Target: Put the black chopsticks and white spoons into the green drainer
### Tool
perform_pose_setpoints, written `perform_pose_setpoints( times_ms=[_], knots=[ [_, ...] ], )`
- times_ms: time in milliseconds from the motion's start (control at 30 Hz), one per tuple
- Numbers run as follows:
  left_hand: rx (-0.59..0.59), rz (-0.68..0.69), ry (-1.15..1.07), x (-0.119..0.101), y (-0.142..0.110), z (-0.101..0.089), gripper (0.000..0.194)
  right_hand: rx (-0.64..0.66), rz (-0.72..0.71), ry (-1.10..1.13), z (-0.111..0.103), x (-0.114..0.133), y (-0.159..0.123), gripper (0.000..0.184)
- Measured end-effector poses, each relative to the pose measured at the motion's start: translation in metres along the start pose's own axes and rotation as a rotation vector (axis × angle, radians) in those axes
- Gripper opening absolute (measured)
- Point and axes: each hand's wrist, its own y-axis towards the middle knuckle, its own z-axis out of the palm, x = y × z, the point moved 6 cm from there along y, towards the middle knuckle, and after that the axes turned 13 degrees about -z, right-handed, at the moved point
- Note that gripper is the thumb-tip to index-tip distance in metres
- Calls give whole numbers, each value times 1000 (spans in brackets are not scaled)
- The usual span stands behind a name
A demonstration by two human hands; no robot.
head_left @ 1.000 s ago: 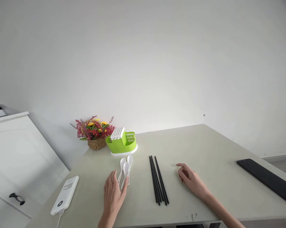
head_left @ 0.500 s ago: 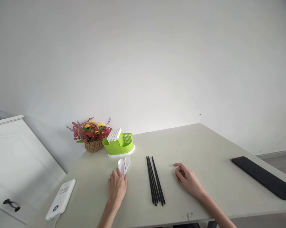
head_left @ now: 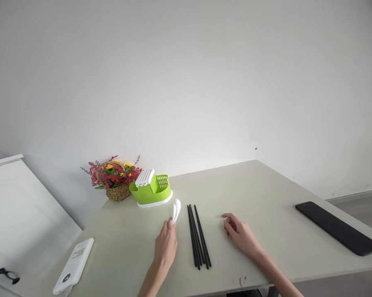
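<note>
My left hand (head_left: 166,243) is closed around the handles of the white spoons (head_left: 176,210), whose bowls point up and away from me; they overlap and blur, so I cannot count them. Just right of that hand, several black chopsticks (head_left: 199,239) lie side by side on the table. My right hand (head_left: 237,231) rests on the table to the right of the chopsticks, fingers loosely curled, the index finger stretched out a little, with nothing visible in it. Beyond the spoons stands a green and white utensil holder (head_left: 151,194) with a slotted white top piece.
A wicker basket (head_left: 118,193) of red and yellow flowers stands behind the holder. At the left edge lies a white power bank (head_left: 74,266) with a cable. A long black flat case (head_left: 337,227) lies at the right. A white cabinet (head_left: 28,206) adjoins the left side.
My left hand has gathered the spoons from the table and lifted them, moving right toward the chopsticks. My right hand keeps its place. The view has shifted slightly.
</note>
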Motion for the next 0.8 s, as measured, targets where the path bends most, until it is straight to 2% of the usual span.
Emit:
perform_pose_setpoints(
  times_ms=[167,233,300,400,567,800],
  knots=[
    [93,164,-84,-103,-24,3,47,-103,28,47,-3,-13,1,52],
    [113,222,-72,-133,-35,9,51,-162,11,38,-5,-14,0,60],
    [150,263,-52,-153,-43,16,54,-183,7,18,-5,-14,0,65],
    [177,282,-18,-168,-51,25,55,-137,22,-14,-2,-14,-1,65],
    [115,322,26,-177,-51,33,53,-89,18,-117,0,-12,-1,65],
    [98,444,59,-183,-48,35,36,-65,0,-180,0,-12,-5,63]
  ],
)
